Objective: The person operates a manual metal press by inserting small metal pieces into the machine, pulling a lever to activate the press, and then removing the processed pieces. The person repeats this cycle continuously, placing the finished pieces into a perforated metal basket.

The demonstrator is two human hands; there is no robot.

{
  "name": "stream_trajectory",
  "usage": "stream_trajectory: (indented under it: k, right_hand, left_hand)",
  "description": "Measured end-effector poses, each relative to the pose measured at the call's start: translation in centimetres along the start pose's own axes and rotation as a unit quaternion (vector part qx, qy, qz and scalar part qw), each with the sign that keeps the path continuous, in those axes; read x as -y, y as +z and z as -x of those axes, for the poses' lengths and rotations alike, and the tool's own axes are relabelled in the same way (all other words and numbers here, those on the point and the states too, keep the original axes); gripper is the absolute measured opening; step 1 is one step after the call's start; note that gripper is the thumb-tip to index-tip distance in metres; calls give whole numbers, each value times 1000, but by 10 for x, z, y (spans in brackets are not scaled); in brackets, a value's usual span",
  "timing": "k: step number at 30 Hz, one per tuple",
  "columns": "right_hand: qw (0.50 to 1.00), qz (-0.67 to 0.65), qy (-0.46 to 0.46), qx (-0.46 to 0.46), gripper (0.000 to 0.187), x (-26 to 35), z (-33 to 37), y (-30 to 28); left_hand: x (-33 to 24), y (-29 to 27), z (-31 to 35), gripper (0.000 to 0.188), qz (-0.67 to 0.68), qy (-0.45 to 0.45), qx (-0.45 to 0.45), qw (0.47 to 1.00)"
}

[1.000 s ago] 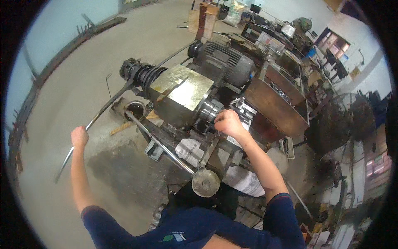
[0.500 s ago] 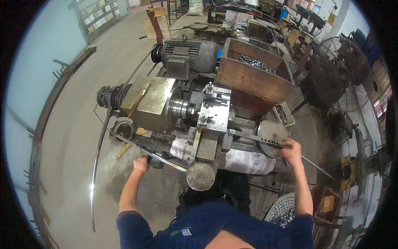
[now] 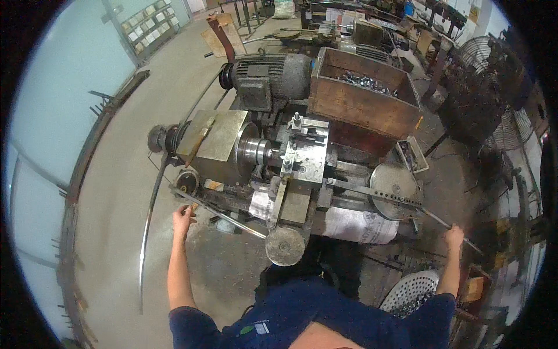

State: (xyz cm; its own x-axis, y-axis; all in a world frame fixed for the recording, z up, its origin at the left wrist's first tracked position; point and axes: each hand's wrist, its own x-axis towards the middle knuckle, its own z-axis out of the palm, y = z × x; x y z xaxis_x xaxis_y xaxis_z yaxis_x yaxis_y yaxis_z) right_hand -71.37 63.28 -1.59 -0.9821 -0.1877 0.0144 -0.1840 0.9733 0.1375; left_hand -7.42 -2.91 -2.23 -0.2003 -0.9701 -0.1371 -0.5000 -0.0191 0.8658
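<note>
My right hand (image 3: 453,234) is wrapped round a metal rod (image 3: 435,217) that runs out to the right from a flat bar with a row of holes (image 3: 395,198). My left hand (image 3: 184,220) is raised at the left, just below the outer end of a shiny lever (image 3: 235,224). Its fingers are curled together; what they hold, if anything, is too small to make out. Between my hands stands a small lathe, with its chuck (image 3: 256,150), a steel tool block (image 3: 305,158) and a round handwheel-like disc (image 3: 285,246) nearest my body.
A wooden box (image 3: 363,99) of small metal parts stands behind the lathe, beside an electric motor (image 3: 270,75). A perforated basin (image 3: 407,291) with metal parts is at lower right. A long bent rod (image 3: 149,227) hangs at left; a large fan (image 3: 482,87) stands right.
My right hand has moved right, from the bar with holes to the rod. My left hand has left the dark object below the lever and risen to the left. The view has shifted slightly.
</note>
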Motion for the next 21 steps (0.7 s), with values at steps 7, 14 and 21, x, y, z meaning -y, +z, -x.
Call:
stream_trajectory:
  k: [7, 14, 21]
  right_hand:
    - [999, 9, 15, -45, 22, -12, 73, 26]
    - [990, -133, 53, 18, 32, 45, 203, -4]
    - [966, -239, 78, 59, 31, 68, 224, -21]
  left_hand:
    - [-45, 55, -1, 41, 152, -70, -33, 985]
    - [-10, 68, -17, 20, 194, -44, -96, 975]
    - [3, 62, -25, 22, 152, 0, -136, 979]
